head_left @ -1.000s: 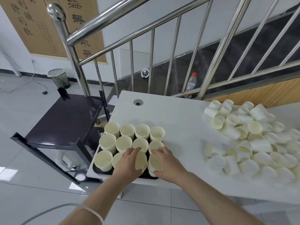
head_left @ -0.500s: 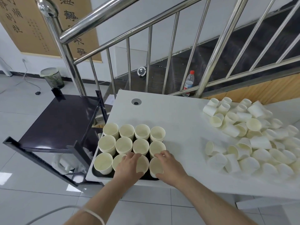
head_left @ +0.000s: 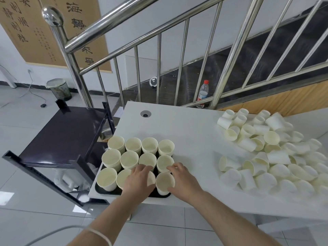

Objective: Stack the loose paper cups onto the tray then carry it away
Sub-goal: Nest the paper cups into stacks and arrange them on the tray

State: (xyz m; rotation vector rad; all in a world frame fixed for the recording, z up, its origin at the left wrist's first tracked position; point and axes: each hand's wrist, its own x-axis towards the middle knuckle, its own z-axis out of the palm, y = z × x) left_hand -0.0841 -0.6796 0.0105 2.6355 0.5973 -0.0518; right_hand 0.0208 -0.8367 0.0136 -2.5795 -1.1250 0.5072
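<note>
- A black tray sat at the near left corner of a white table, filled with twelve upright stacks of cream paper cups in three rows of four.
- The left hand lay over the third stack of the nearest row, fingers curled down round its rim; that stack was mostly hidden beneath the hand.
- The right hand gripped the nearest right-hand cup stack, thumb at its near side and fingers curved round its far side.
- The two hands were close together, side by side, not touching.
- A heap of loose paper cups lay on the right of the table, well apart from the tray, most on their sides.
- A dark cart stood just left of the table.
- Behind the table rose a steel stair railing, with a plastic bottle beyond its bars.
</note>
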